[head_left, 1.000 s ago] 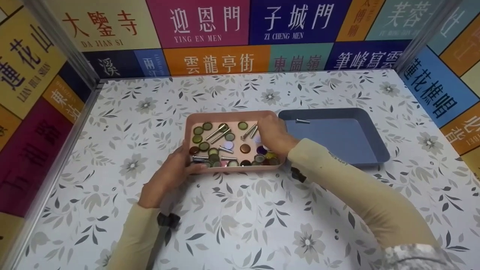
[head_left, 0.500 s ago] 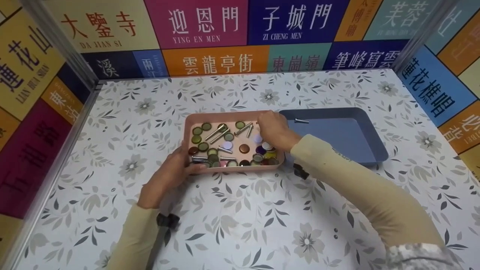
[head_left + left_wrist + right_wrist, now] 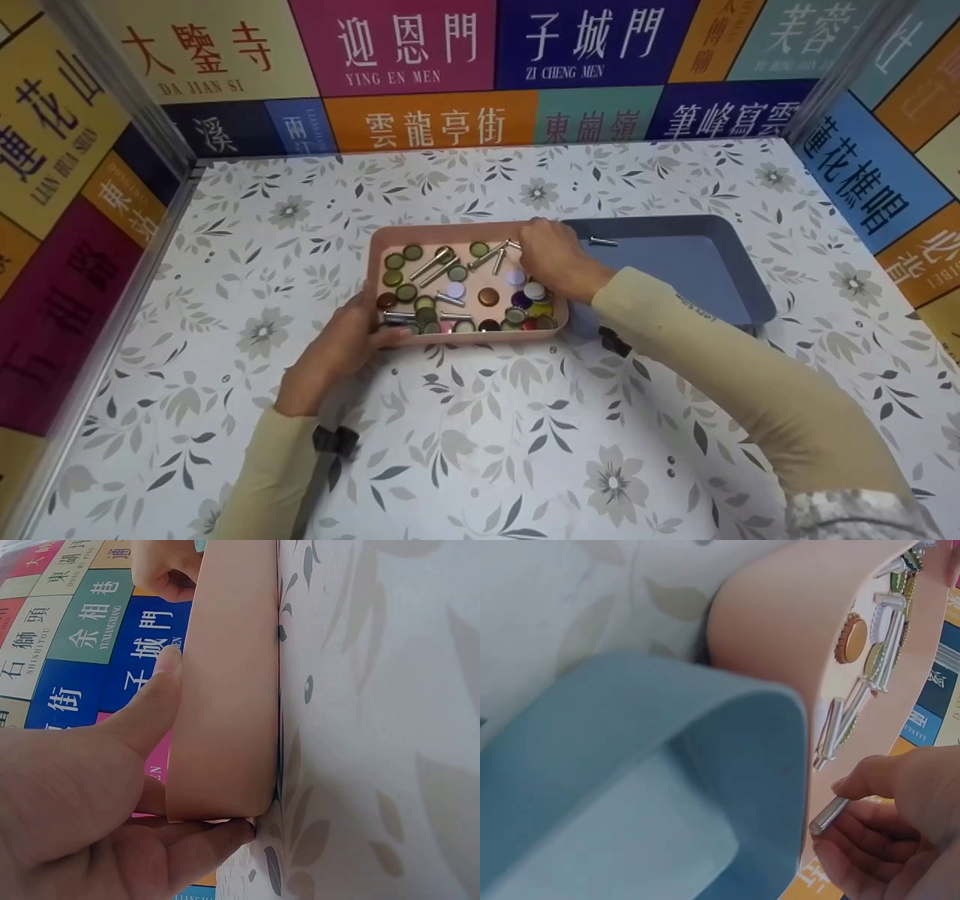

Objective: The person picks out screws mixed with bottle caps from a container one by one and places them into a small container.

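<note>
A pink tray (image 3: 465,338) holds several bottle caps (image 3: 488,297) and silver bolts (image 3: 437,271). My left hand (image 3: 346,339) grips its left end, the thumb (image 3: 154,694) along the rim and fingers at the corner wall. Over the tray's far right corner, my right hand (image 3: 553,253) pinches a silver bolt (image 3: 829,815) between thumb and fingers, its plain end sticking out in the right wrist view. Two bolts lie crossed just left of that hand. To the right, a blue-grey tray (image 3: 660,281) has one bolt (image 3: 604,241) near its far wall.
Both trays stand side by side on a table (image 3: 480,442) with a floral cover, the pink tray's right end meeting the blue one. Panels with large characters (image 3: 420,45) enclose the back and sides.
My right hand has shifted a little to the right, toward the blue-grey tray. The bolts beside it in the pink tray have slid left and now lie crossed. The left hand stays put.
</note>
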`<state>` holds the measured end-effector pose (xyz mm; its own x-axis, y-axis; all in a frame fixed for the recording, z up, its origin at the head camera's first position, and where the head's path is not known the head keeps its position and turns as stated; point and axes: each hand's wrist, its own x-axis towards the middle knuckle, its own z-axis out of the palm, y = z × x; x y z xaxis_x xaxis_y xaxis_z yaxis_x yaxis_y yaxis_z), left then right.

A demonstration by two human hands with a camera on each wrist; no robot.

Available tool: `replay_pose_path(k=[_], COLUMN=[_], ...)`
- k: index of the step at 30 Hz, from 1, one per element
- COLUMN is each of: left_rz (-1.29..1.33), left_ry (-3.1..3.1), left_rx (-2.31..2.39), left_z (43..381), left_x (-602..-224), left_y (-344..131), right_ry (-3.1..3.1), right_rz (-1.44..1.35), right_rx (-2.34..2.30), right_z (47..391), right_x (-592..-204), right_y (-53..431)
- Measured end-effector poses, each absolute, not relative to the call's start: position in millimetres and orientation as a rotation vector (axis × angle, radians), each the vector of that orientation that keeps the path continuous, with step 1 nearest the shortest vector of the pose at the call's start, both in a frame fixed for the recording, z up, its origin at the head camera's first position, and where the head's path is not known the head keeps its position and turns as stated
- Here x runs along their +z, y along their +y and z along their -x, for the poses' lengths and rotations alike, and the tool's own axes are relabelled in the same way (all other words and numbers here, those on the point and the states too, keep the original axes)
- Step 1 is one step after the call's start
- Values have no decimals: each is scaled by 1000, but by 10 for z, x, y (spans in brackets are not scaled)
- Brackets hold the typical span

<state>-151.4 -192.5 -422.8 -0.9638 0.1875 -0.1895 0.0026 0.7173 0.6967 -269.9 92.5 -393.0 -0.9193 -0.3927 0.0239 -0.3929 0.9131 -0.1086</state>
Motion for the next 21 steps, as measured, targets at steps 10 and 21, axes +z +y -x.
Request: replay_pose_path(k=[10,21], left_rz=[-124,-127], left_ry=[2645,2679], left_rx=[1094,1042], left_z=[1541,1530], left_x=[-4230,-4225], left_y=[-1929,-1933], right_ry=[-2984,-2941], right_rz=[-803,-963], right_rx=[66,86], right_z=[2736,2769], right_x=[-3896,-3832], right_y=[1057,1168])
